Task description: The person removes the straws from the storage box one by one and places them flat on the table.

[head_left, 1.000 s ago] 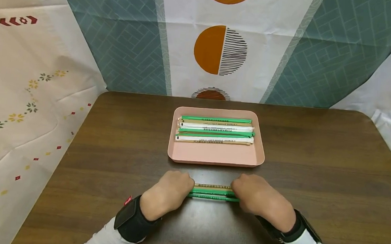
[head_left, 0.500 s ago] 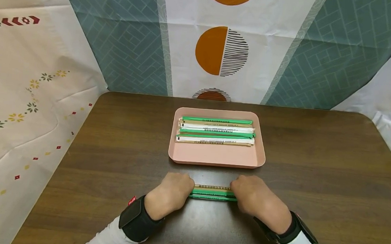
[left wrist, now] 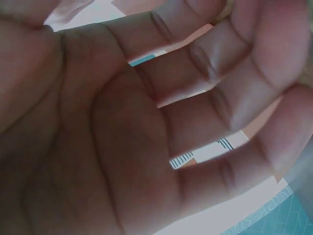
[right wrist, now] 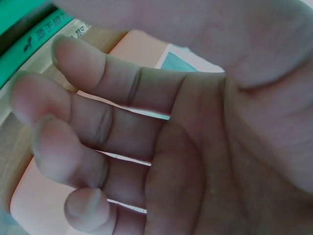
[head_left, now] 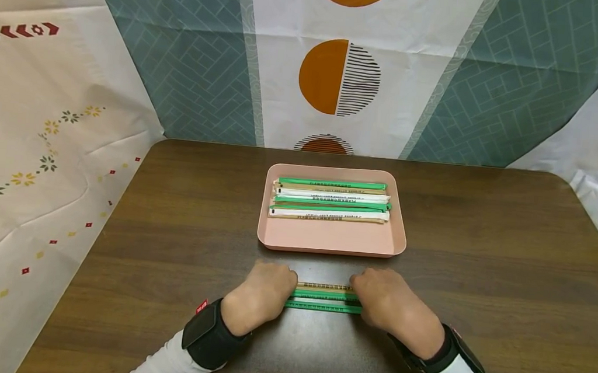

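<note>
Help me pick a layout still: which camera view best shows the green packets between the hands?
The head view: the green packets lie parallel between left hand and right hand, ends hidden. The right wrist view shows only cropped green stretches up close; the left wrist view, none.

We record the near wrapped sticks [head_left: 324,295] as tan and green with dark lettering, and the tray sticks [head_left: 329,202] as green, white and tan, likewise printed, against the plain pink of the tray [head_left: 326,237]. We note a brown, wood-grained table [head_left: 485,236], black wristbands [head_left: 210,335] and whitish sleeves [head_left: 169,363]. We find the backdrop [head_left: 192,72] teal with brick-like lines, its white panel bearing orange and black-striped circles, and the side cloth [head_left: 37,101] cream with small flowers and red and yellow motifs.
</note>
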The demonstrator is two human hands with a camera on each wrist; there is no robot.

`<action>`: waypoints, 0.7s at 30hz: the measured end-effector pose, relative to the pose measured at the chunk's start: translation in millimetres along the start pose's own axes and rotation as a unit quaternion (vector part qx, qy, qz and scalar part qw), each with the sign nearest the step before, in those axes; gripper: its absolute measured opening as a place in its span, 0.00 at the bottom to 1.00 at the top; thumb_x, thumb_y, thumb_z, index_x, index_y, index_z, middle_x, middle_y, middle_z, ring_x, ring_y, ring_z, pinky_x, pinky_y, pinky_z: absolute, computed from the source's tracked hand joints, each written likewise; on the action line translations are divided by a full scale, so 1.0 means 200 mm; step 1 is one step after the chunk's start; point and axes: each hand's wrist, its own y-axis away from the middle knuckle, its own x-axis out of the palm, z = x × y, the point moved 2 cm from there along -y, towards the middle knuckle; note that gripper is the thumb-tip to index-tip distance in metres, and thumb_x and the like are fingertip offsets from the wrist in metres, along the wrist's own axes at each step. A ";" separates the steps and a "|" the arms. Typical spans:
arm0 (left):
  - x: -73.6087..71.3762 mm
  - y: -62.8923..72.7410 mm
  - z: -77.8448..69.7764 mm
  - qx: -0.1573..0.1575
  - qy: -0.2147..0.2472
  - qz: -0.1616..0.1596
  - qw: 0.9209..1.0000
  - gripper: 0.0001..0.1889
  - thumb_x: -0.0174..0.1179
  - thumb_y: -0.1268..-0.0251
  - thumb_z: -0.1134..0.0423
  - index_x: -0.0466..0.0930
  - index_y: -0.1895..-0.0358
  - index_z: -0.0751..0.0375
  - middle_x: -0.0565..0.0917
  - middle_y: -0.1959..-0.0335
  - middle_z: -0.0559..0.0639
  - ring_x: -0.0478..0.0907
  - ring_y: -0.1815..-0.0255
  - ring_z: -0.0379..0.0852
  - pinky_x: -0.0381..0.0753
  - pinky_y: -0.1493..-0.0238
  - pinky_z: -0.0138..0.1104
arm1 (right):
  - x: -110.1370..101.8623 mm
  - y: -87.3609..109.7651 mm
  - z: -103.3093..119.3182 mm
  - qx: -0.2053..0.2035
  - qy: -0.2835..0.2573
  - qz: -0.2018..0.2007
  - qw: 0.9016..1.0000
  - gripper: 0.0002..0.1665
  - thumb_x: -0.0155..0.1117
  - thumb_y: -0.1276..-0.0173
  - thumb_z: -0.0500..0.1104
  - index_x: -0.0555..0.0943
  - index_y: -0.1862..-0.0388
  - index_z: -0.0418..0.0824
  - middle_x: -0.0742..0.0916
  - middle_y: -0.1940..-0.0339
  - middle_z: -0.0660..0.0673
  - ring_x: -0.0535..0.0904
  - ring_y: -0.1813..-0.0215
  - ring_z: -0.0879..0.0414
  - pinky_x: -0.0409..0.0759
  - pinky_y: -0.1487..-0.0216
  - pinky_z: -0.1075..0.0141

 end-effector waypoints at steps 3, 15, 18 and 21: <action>0.00 -0.01 0.00 0.005 -0.003 0.001 1.000 0.13 0.72 0.52 0.65 0.74 0.80 0.54 0.75 0.81 0.45 0.77 0.76 0.44 0.76 0.71 0.41 | 0.00 0.00 0.00 -0.002 0.006 -0.012 1.000 0.14 0.74 0.52 0.29 0.78 0.70 0.36 0.80 0.77 0.44 0.78 0.73 0.51 0.78 0.70 0.54; 0.01 -0.02 0.00 0.028 -0.006 -0.013 0.999 0.12 0.70 0.51 0.67 0.75 0.79 0.55 0.77 0.81 0.46 0.77 0.77 0.44 0.76 0.76 0.39 | 0.01 -0.01 0.01 -0.001 0.028 -0.025 0.999 0.15 0.74 0.52 0.28 0.76 0.70 0.37 0.80 0.77 0.43 0.79 0.72 0.49 0.78 0.70 0.54; 0.01 -0.03 0.00 0.036 0.002 0.005 0.999 0.10 0.69 0.47 0.66 0.76 0.77 0.55 0.76 0.81 0.46 0.77 0.78 0.43 0.76 0.77 0.38 | 0.00 -0.01 0.01 -0.003 0.025 -0.026 0.999 0.15 0.74 0.52 0.28 0.76 0.69 0.37 0.80 0.77 0.42 0.79 0.72 0.48 0.78 0.70 0.54; 0.00 -0.03 -0.01 0.041 0.008 0.026 0.999 0.09 0.70 0.46 0.64 0.77 0.74 0.55 0.77 0.80 0.47 0.77 0.77 0.43 0.76 0.76 0.37 | 0.00 0.00 0.00 -0.007 0.020 -0.028 0.999 0.15 0.74 0.52 0.28 0.76 0.70 0.37 0.80 0.77 0.43 0.79 0.72 0.48 0.78 0.70 0.54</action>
